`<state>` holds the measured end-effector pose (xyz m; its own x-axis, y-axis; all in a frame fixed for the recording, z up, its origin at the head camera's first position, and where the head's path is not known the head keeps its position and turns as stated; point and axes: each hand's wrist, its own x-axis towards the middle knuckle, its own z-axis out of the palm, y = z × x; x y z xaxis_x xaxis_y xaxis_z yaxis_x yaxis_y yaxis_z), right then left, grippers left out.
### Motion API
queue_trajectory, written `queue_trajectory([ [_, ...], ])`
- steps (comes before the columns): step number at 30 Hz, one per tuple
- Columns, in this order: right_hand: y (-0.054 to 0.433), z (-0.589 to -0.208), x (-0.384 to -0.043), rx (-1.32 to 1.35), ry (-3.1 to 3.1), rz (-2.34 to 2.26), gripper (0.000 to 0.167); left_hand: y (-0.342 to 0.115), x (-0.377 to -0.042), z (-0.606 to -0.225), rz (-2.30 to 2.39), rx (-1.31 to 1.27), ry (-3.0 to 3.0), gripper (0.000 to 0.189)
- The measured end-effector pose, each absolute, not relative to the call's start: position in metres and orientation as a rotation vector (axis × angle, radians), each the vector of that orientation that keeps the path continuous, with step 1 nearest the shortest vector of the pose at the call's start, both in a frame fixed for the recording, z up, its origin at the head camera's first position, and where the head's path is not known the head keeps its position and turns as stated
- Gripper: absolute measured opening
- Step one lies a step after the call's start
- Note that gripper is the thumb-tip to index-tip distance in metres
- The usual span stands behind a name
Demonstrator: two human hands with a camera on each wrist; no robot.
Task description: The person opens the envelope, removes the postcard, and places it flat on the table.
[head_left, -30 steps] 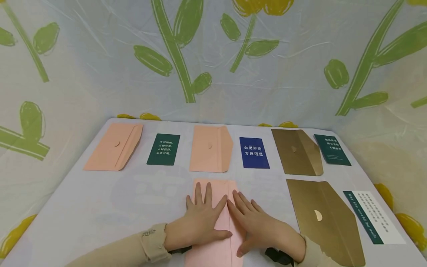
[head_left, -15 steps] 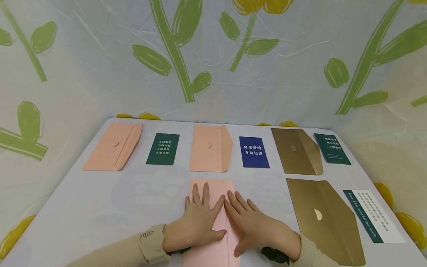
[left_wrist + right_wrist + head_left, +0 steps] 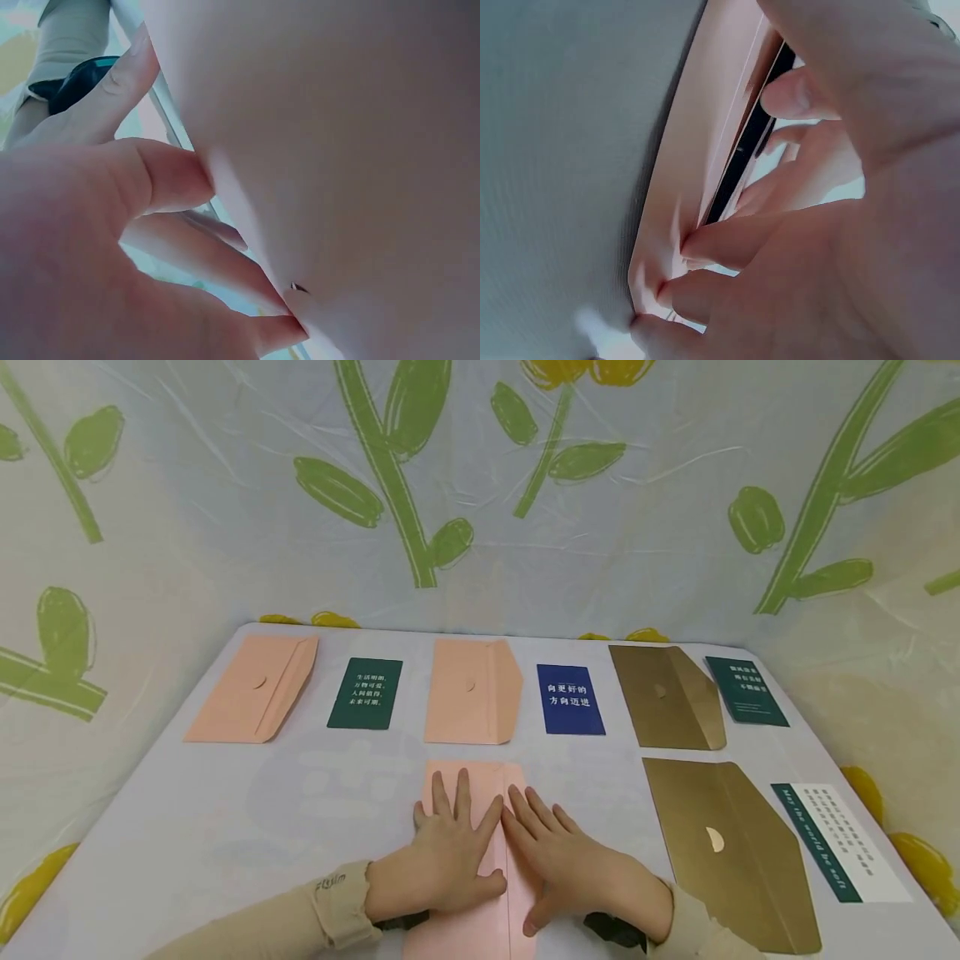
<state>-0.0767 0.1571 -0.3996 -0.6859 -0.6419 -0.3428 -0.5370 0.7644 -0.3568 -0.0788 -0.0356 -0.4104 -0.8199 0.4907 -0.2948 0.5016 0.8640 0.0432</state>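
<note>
A long pink envelope [image 3: 462, 937] lies on the white table in front of me, with a crease line running down its right side. My left hand [image 3: 452, 853] rests on its body, fingers spread. On the strip right of the crease lies my right hand [image 3: 561, 864], fingers straight and pointing up and left; the two index fingertips almost meet at the crease. The left wrist view has the left hand [image 3: 82, 232] touching the pink paper. In the right wrist view, fingers of the right hand [image 3: 780, 255] touch the pink strip [image 3: 679, 150], beside a dark band I cannot identify.
Along the back are two pink envelopes [image 3: 251, 689] [image 3: 461, 693], a green card [image 3: 365, 693], a blue card [image 3: 571, 700], a gold envelope [image 3: 652, 697] and another green card [image 3: 747, 692]. At right lie a larger gold envelope [image 3: 731, 877] and a green-and-white card [image 3: 847, 843].
Both hands and the pink envelope beneath them have shifted slightly left. The hands keep their flat pose, and the other envelopes and cards stay in place.
</note>
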Motion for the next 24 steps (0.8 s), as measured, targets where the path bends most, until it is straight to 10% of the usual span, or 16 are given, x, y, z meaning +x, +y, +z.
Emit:
queue_trajectory([
  [24,0.158,-0.4007,-0.0822,-0.97,2.53,-0.272,0.126,-0.0448,-0.0827,-0.4034,0.337,0.639,2.75,0.079],
])
